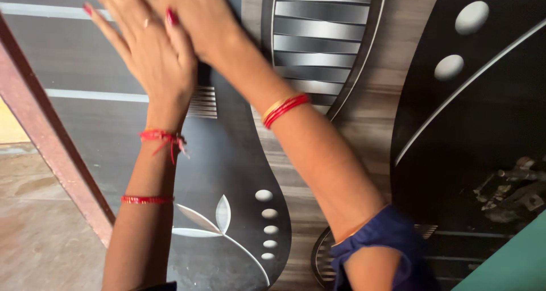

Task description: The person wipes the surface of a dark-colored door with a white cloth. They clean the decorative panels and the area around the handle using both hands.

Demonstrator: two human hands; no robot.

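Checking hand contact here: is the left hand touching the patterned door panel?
Cannot tell. In the head view the left hand lies over the door panel with fingers spread, but no contact or gap shows plainly.

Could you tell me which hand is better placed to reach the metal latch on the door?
Probably the right hand: its arm lies on the latch side; the left hand sits farther away.

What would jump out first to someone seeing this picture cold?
Two bare hands pressed flat against a patterned door at the top: the left hand with red nails, and the right hand partly overlapping it. Red thread bracelets circle both wrists. The dark door panel behind carries silver stripes at top centre, and a pale leaf with a row of dots lower down.
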